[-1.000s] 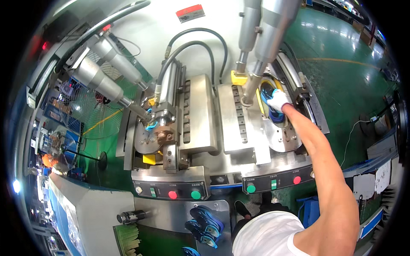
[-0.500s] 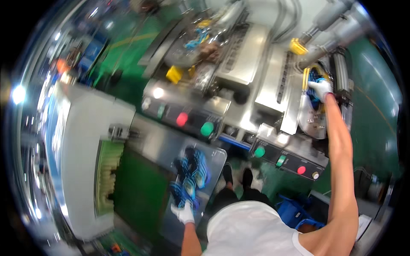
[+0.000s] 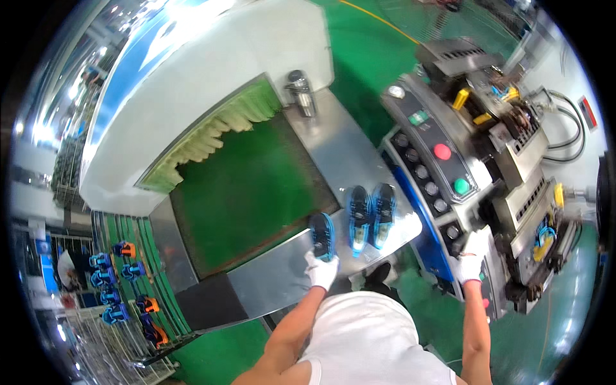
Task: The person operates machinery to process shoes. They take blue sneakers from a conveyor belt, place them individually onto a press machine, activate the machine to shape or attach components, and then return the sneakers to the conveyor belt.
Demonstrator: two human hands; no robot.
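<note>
My white-gloved left hand (image 3: 321, 270) is closed on the heel end of a black and blue sports shoe (image 3: 323, 236), at the near edge of the metal table (image 3: 269, 266). Just right of it on the table lie two similar shoes, a middle one (image 3: 358, 218) and a right one (image 3: 383, 215), side by side. Off to the right, my gloved right hand (image 3: 472, 258) is over the upper end of the machine's nearer control panel (image 3: 485, 289). Its fingers are blurred, and the glove hides what it touches.
A white machine (image 3: 212, 96) with a green fringed opening stands over a green belt (image 3: 250, 186). A steel flask (image 3: 301, 93) stands on the table. More shoes sit on a roller rack (image 3: 131, 276) at left. The two-station machine (image 3: 507, 167) has red and green buttons.
The view has swung left. My right hand has left the blue shoe at the right machine station and come to the control panel. My left hand now holds one shoe apart from the other two.
</note>
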